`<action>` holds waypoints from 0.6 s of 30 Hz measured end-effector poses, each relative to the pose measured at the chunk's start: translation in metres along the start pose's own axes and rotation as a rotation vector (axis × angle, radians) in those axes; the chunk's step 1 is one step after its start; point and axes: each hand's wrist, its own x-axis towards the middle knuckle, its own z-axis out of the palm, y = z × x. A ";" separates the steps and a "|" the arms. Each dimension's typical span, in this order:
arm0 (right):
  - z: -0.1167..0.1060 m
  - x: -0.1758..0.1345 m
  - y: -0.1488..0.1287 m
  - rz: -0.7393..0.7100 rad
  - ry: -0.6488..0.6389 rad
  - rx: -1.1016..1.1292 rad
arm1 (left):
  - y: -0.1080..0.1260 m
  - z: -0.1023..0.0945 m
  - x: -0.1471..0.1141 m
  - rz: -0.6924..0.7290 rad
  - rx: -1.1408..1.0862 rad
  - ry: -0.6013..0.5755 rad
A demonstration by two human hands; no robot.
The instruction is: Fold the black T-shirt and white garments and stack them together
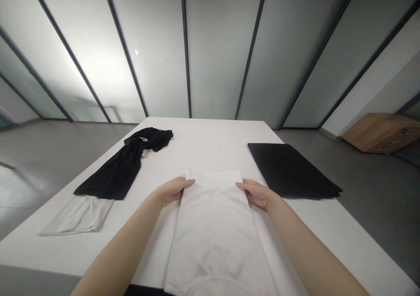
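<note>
Here the white garment (215, 226) lies flat mid-table, a long folded strip of soft cloth, its near end cut off by the frame edge; left hand (172, 190) pinches its left edge, right hand (256, 193) its right, fingertips partly hidden under fabric. On the white table (210, 142): a crumpled black shirt (126, 164) overlapping pale folded cloth (77, 215) at left; a flat black rectangular sheet (290, 169) at right.

Office-type rm: frosted glass partitions (210, 46), white table (213, 147).
</note>
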 end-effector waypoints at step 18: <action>0.014 -0.022 0.008 -0.076 -0.146 0.080 | -0.004 -0.023 -0.017 0.171 -0.080 -0.236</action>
